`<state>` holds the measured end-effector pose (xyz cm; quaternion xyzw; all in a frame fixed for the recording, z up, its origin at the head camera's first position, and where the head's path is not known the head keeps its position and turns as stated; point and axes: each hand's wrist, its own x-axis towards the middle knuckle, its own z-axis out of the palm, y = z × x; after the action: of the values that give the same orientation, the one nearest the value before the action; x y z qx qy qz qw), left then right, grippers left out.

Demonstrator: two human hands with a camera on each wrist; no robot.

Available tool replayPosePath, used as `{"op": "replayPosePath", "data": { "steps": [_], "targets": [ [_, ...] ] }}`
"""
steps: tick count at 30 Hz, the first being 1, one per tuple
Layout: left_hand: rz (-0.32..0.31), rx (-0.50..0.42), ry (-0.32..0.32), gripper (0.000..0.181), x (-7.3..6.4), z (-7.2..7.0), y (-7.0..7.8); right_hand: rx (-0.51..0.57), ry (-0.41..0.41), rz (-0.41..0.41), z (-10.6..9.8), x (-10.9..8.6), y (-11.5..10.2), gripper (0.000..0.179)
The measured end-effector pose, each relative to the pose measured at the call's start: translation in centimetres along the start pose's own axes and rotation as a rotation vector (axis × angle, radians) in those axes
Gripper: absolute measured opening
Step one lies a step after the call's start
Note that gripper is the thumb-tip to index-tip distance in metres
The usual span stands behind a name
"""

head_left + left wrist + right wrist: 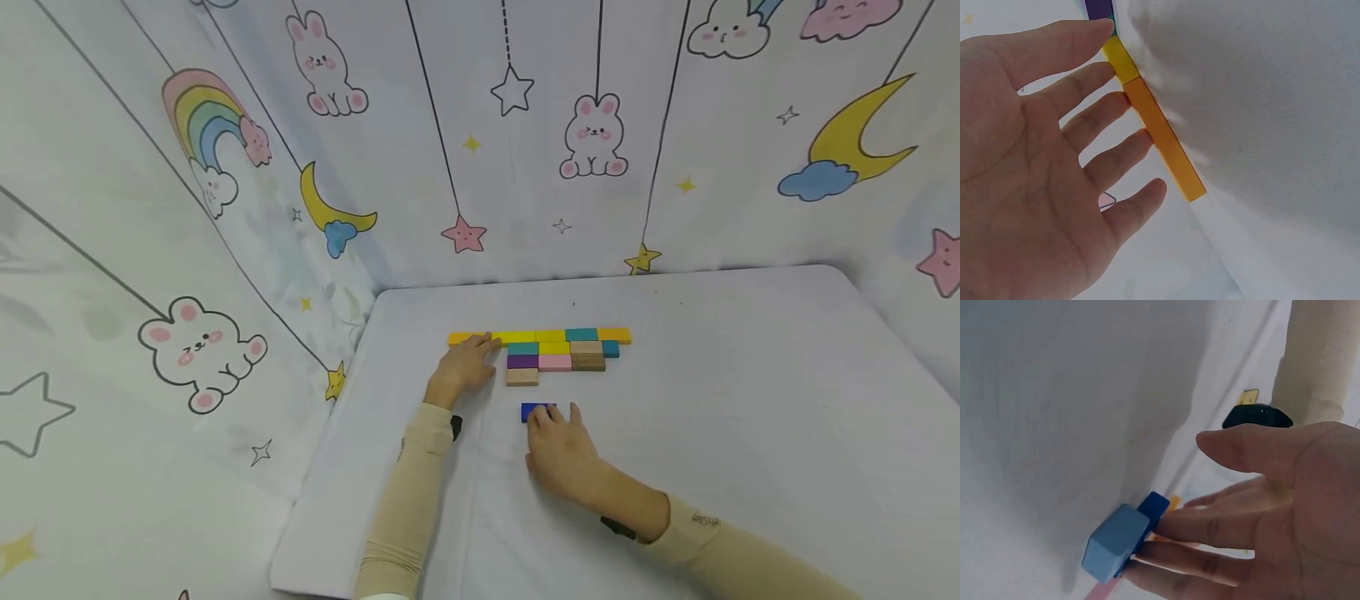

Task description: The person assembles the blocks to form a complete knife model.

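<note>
My left hand (467, 367) reaches to the left end of a block arrangement. In the left wrist view its fingers (1116, 153) are spread fairly straight, their tips against an orange block (1166, 140) and a yellow block (1122, 60). Lower on the table, my right hand (566, 457) touches a dark blue block (538, 412) with its fingertips. The right wrist view shows the thumb well apart from those fingers, which lie extended. Beside the dark blue block there is a light blue block (1115, 540), hidden by the hand in the head view.
A long yellow and orange row (517, 337) includes a teal block (581, 334). Below it lie a purple block (522, 362), a pink block (555, 363), a brown block (588, 362) and a light wooden block (522, 377). A patterned curtain (517, 183) borders the white table (750, 417).
</note>
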<state>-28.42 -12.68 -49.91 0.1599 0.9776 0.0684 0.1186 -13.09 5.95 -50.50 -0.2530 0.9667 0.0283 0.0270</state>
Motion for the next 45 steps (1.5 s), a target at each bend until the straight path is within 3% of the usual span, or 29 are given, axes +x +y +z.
{"op": "replayPosePath", "data": {
  "steps": [10, 14, 21, 45],
  "targets": [
    [0.002, 0.002, -0.007, 0.057, -0.1, -0.2, 0.2, -0.029, -0.008, 0.025, -0.2, 0.1, 1.6, 0.07],
    [-0.003, 0.005, -0.014, 0.058, 0.0, -0.2, 0.2, -0.008, -0.031, 0.047, -0.4, 0.1, 2.0, 0.074],
    [0.007, 0.01, -0.009, 0.059, 0.1, 0.2, 0.0, 0.038, 0.001, 0.091, -0.4, 0.2, 2.6, 0.085],
    [0.006, 0.001, -0.003, 0.059, 0.4, 0.5, -0.3, 0.053, 0.029, 0.112, 0.3, 2.2, 4.9, 0.086]
  ]
}}
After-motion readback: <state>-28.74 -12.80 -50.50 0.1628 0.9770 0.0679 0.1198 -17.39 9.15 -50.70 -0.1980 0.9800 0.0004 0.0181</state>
